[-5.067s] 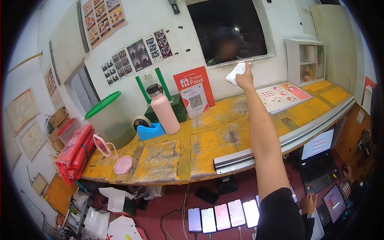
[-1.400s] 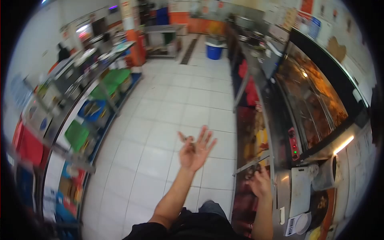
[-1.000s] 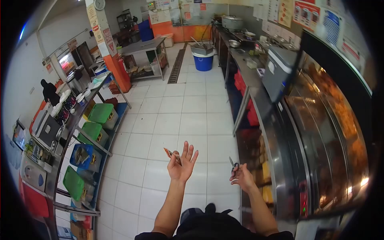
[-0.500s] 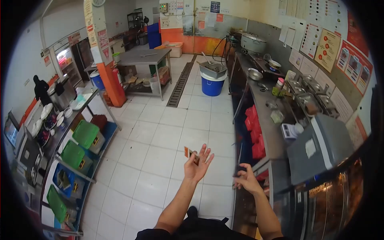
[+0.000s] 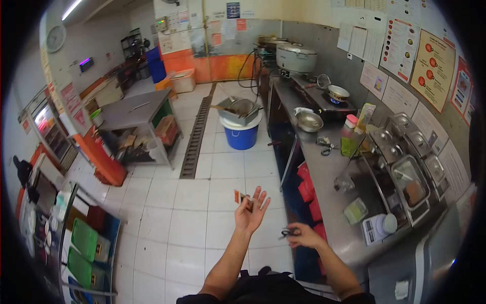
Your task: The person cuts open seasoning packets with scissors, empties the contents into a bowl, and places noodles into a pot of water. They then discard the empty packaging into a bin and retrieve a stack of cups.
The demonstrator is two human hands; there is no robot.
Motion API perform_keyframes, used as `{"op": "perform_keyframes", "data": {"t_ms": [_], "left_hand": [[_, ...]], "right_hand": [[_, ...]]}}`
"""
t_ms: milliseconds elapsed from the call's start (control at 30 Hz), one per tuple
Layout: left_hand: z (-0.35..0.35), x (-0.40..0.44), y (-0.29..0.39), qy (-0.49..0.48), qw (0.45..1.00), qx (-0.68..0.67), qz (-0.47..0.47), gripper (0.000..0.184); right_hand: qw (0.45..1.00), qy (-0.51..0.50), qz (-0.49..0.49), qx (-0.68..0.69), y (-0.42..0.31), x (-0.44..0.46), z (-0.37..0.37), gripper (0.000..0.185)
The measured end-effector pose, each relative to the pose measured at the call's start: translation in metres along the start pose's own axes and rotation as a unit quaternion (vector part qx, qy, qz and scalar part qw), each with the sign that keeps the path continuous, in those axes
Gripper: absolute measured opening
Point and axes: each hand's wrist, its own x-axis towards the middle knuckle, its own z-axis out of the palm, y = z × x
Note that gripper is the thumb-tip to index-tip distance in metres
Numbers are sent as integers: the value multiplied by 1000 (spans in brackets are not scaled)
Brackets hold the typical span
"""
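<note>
Out in front over the tiled floor, palm up, is my left hand point(image 5: 249, 213). A small orange, white and dark packet point(image 5: 243, 198) is pinned between its thumb and palm, the other fingers stretched out. My right hand point(image 5: 307, 236) is lower and to the right, beside the steel counter's edge. It holds dark-handled scissors point(image 5: 289, 232) by the handles, the blades pointing left. The two hands are apart.
The steel counter point(image 5: 326, 202) on the right carries a kitchen scale point(image 5: 377, 229), a metal bowl point(image 5: 309, 121) and food trays point(image 5: 411, 182). Ahead stands a blue bucket point(image 5: 240, 138). Green-lidded bins point(image 5: 84, 239) are at lower left, a steel table point(image 5: 132, 107) beyond.
The view has moved forward along the aisle, past the glass food warmer. The bucket and counter trays look nearer. Both hands keep their items; the scissors now point left rather than up.
</note>
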Motion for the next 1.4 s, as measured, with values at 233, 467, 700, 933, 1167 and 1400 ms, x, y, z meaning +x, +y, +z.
{"op": "perform_keyframes", "data": {"t_ms": [233,467,700,933,1167,1400], "left_hand": [[-15,208,47,-14,1000,-17,4,10],[-23,410,82,-15,998,-34,-44,13],[-23,527,73,-31,993,-29,-112,27],[-23,576,36,-39,983,2,-177,28],[-16,588,20,-68,978,17,-195,27],[-18,598,9,-87,975,20,-203,30]], "right_hand": [[932,91,-310,165,-183,148,-91,22],[932,177,-201,245,-180,326,-148,19],[960,168,-188,-127,-297,368,-210,50],[830,128,-168,-517,-406,371,-239,48],[812,130,-128,-555,-416,377,-257,46],[810,146,-150,-548,-408,377,-272,46]]}}
